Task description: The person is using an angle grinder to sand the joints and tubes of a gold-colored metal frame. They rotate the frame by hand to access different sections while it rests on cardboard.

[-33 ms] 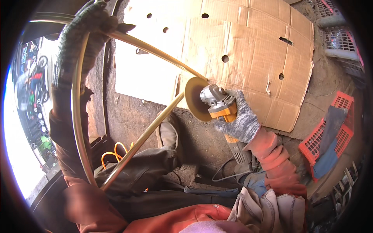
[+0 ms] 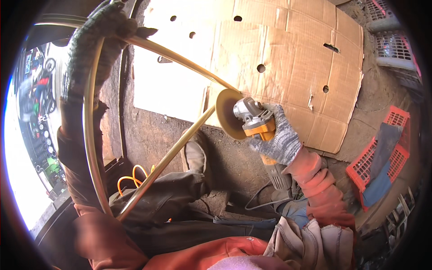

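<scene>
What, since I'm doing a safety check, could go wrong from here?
The disc of the angle grinder, gripped by the right hand, sits close to the metal frame and could snag and kick. A slip might bring it toward the boot nearby. The left hand, gripping the frame, could be jolted too.

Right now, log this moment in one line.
Left fingers: gripping metal frame; right fingers: holding angle grinder; disc: beside frame, contact unclear; cardboard: on ground

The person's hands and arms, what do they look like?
The right hand wears a speckled grey-and-white knitted glove, with a bunched orange-red sleeve. The left hand wears a glove that looks darker in the shade; the left sleeve looks dark there too, but orange-red nearer the body.
</scene>
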